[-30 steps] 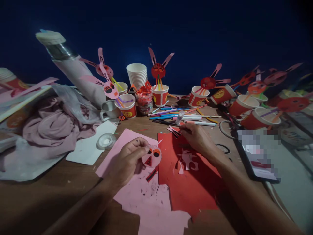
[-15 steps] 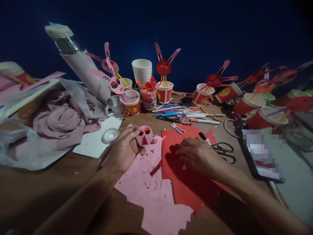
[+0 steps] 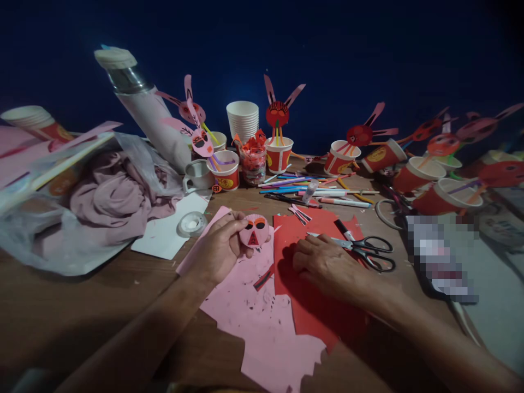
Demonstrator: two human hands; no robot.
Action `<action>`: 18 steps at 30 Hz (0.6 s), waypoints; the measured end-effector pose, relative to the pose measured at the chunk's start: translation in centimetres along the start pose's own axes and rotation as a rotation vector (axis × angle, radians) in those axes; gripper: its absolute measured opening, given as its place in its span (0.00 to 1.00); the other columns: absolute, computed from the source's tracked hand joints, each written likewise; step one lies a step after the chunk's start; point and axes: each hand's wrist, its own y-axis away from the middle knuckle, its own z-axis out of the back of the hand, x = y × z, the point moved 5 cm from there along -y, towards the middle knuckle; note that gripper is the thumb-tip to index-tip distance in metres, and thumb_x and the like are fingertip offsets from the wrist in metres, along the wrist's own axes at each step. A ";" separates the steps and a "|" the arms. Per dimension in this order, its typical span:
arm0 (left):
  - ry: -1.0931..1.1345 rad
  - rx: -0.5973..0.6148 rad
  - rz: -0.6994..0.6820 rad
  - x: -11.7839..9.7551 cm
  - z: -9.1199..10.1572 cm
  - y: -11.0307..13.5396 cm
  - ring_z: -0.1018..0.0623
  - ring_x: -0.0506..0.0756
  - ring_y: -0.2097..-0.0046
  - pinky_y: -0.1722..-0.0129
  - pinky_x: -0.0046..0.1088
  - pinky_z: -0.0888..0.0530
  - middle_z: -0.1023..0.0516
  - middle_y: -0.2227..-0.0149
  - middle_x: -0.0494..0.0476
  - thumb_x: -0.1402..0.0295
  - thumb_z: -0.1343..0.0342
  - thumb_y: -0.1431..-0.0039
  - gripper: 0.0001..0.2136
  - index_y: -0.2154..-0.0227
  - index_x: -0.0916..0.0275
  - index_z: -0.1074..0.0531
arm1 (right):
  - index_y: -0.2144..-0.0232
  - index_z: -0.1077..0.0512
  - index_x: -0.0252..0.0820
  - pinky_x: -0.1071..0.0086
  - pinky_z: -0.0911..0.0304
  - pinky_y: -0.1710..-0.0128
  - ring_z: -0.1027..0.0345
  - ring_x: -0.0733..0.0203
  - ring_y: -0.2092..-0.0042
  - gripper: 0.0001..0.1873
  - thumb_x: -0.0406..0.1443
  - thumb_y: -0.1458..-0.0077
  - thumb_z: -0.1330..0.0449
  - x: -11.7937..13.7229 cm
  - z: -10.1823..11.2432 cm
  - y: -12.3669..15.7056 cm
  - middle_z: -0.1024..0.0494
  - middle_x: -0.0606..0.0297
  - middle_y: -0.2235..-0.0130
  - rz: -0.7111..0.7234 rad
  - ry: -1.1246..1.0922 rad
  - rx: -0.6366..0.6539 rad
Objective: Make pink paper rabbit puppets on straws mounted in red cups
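Note:
My left hand (image 3: 221, 248) is closed round a small pink paper disc face (image 3: 254, 231) with dark eyes and a red triangle, held up over the pink paper sheet (image 3: 262, 322). Lying palm down on the red paper sheet (image 3: 319, 311), my right hand (image 3: 325, 265) has its fingers curled toward the sheet's left part, and what is under them is hidden. Black-handled scissors (image 3: 364, 251) lie just right of that hand, partly on the red sheet.
Several red paper cups with paper rabbit faces (image 3: 278, 147) line the back of the wooden table (image 3: 102, 305). A stack of white cups (image 3: 243, 120), pens and straws (image 3: 303, 191), a tape roll (image 3: 192, 222), a white sheet (image 3: 167, 232) and a plastic bag with cloth (image 3: 102, 202) lie around.
My right hand drew back from the far edge of the red sheet and settled on its left part. My left hand raised the pink face slightly.

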 end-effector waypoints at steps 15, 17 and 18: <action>-0.070 0.055 0.066 1.0 -0.5 0.3 0.26 0.50 0.79 0.87 0.19 0.38 0.30 0.79 0.48 0.74 0.51 0.50 0.04 0.73 0.61 0.41 | 0.66 0.31 0.43 0.71 0.45 0.69 0.37 0.66 0.71 0.07 0.35 0.47 0.47 -2.1 2.6 0.8 0.28 0.67 0.69 -0.274 -0.885 -0.138; -0.062 0.086 0.067 1.1 -0.8 0.4 0.27 0.50 0.80 0.88 0.19 0.38 0.29 0.79 0.48 0.74 0.50 0.50 0.05 0.72 0.61 0.41 | 0.70 0.32 0.42 0.73 0.44 0.71 0.38 0.68 0.73 0.05 0.36 0.48 0.46 -2.8 2.0 0.6 0.30 0.68 0.71 -0.313 -1.168 -0.186; -0.056 0.096 0.068 1.2 -0.9 0.4 0.28 0.49 0.80 0.88 0.19 0.38 0.29 0.79 0.48 0.74 0.49 0.50 0.05 0.72 0.61 0.41 | 0.71 0.31 0.42 0.73 0.43 0.71 0.38 0.68 0.72 0.04 0.36 0.50 0.44 -3.0 1.7 0.4 0.31 0.68 0.71 -0.311 -1.294 -0.214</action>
